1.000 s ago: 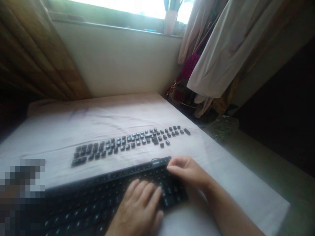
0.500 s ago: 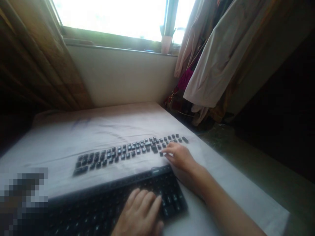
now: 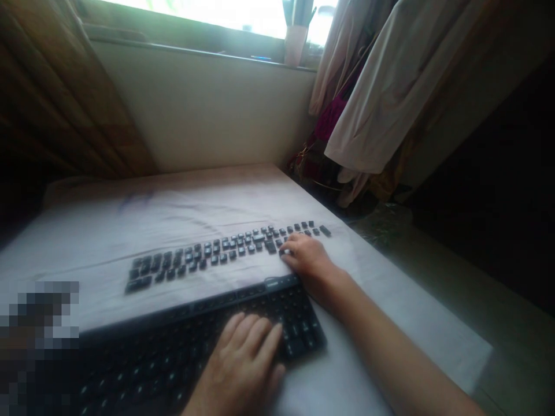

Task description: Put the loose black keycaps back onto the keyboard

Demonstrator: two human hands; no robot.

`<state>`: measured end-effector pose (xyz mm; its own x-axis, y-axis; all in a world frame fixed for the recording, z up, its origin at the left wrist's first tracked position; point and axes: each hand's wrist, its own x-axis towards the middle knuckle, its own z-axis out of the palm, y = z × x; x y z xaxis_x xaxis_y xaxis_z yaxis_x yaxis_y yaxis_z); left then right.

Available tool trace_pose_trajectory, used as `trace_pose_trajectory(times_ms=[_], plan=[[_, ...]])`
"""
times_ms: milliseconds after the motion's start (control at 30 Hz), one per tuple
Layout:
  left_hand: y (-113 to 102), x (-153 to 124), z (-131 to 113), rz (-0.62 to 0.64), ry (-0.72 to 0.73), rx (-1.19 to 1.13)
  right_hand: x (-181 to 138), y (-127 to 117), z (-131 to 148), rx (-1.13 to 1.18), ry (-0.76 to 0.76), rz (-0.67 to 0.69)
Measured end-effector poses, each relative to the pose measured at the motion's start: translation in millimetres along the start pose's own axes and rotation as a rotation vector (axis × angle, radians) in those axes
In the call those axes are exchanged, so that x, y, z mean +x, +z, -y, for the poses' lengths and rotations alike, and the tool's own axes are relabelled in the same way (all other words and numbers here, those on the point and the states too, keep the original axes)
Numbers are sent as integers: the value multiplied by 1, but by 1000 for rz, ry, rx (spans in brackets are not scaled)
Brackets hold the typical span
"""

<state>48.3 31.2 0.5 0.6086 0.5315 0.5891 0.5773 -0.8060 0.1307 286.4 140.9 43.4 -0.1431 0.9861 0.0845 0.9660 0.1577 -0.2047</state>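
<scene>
1. near side of the pale cloth-covered surface (image 3: 186, 211): black keyboard (image 3: 173, 338), set at a slant, right end farther off than left. lettered caps show near left and at the right end; middle rows look like bare sockets, too blurred to be sure.
2. left hand (image 3: 240, 355): palm down on the keyboard, right of its middle. fingers side by side, slight gaps, not closed on anything. probably weight to stop the board sliding.
3. just past the keyboard, not touching it: loose keycaps (image 3: 223, 257) in rough rows. order looks deliberate, like a keyboard layout, so each cap is easy to single out.
4. right hand (image 3: 312, 260): beyond the keyboard's far right corner, over the right part of the rows, hiding some caps. thumb and fingertips close together at one cap; can't tell if they grip it.
5. long keycap (image 3: 325, 230): right end of the rows, angled.
6. far: window with a plant pot (image 3: 295, 45) on its ledge. hanging clothes (image 3: 368, 115) far right, curtain (image 3: 99, 115) far left.
</scene>
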Motion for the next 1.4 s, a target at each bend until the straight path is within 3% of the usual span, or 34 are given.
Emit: trace_pose_trajectory(times_ms=[233, 400, 567, 733, 1133, 1400], plan=[[-5, 2, -3, 27, -25, -19, 1, -4, 1, 58, 9, -12], [-7, 2, -3, 38, -32, -30, -23, -23, 8, 153, 4, -15], [-9, 3, -4, 60, -26, -12, -65, -32, 17, 482, -70, 119], [-16, 5, -2, 143, 25, 28, -90, -27, 26, 517, -61, 227], [-15, 10, -6, 128, 4, 11, -90, -22, 29, 498, -62, 279], [-11, 23, -10, 193, 6, 24, -90, -21, 32, 480, -20, 270]])
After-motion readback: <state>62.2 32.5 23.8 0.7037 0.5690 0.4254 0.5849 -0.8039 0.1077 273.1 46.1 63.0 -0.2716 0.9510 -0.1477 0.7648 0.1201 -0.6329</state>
